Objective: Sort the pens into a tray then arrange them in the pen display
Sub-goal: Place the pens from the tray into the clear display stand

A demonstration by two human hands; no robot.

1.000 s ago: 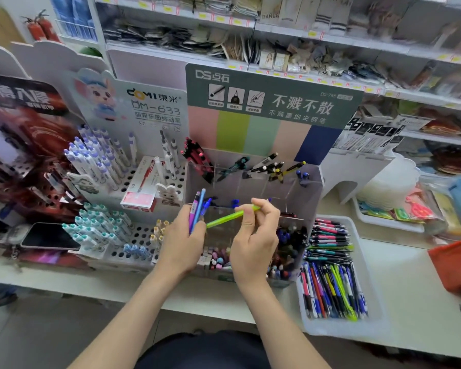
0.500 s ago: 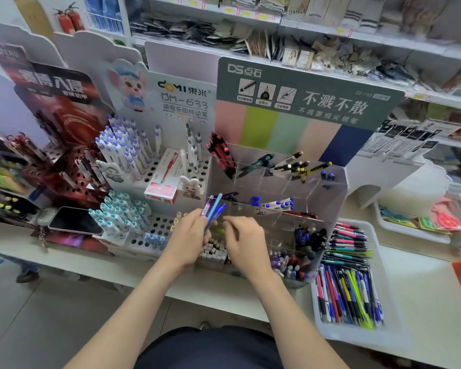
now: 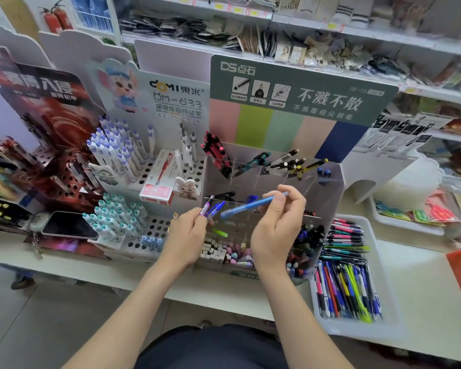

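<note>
Change: since the earlier frame the right grip (image 3: 274, 230) has risen from the front of the display (image 3: 328, 198) and now carries a blue pen (image 3: 253, 205). A green pen (image 3: 220, 232) lies in a front compartment.
Tray (image 3: 391, 302): near right on the tabletop (image 3: 423, 302), just beside the display, filled with sorted pens (image 3: 346, 291).
Left grip (image 3: 186, 233): fingers curled round two pens (image 3: 210, 207), one purple and one blue, which slant up and to the right.
Right grip: thumb and fingertips pinch the blue pen near its upper right end.
Pen axis: nearly level, sloping from high right to low left. The free end points toward the left grip, close to its two pens but apart from them.
Key relation: the display's compartments lie below and beyond the blue pen, and the right grip is the nearer to the middle row. Seating the pen probably calls for tipping it free end down. Which compartment is meant cannot be told.
Far row: red, teal and black pens lean in the back compartments.
</note>
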